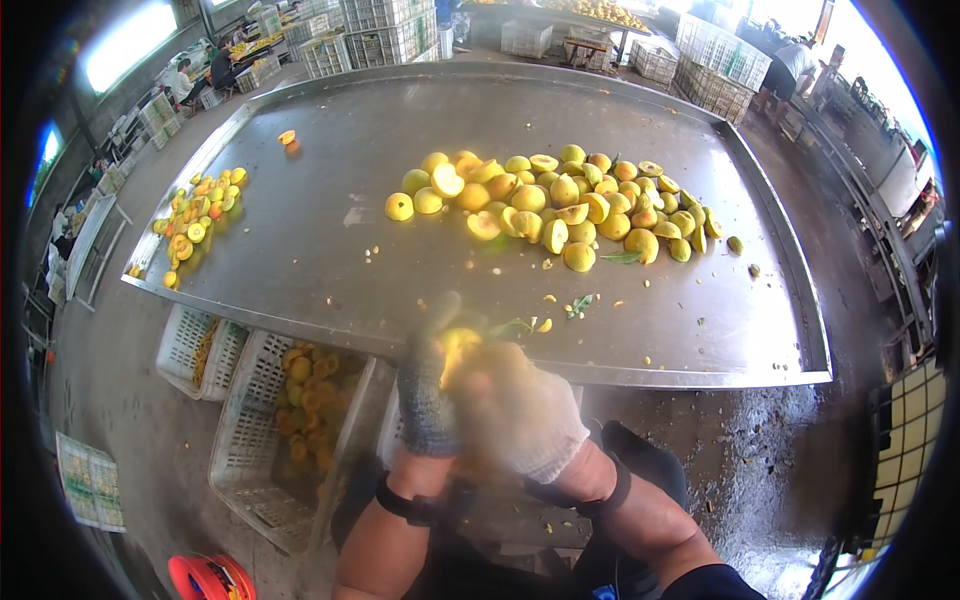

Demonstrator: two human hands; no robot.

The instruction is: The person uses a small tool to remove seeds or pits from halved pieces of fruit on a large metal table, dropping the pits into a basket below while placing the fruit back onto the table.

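At the near edge of a metal table (322,225), my left hand (427,390) in a grey glove is closed around a yellow fruit piece (459,349). My right hand (525,412), in a white glove, is against it; a blur over its fingers hides whether it holds anything. Beyond the hands lies a heap of whole and halved yellow-green fruit, seemingly peaches (529,199). A smaller pile of cut fruit (199,210) sits by the table's left rim, with one orange piece (286,137) farther back. Leaves (581,305) and small scraps are scattered on the metal.
Below the table's near left edge stand a white plastic crate (247,450) with fruit and a smaller crate (169,345). A red object (210,576) is on the floor at lower left. Stacked crates (390,34) and several people are in the background. The floor at right looks wet.
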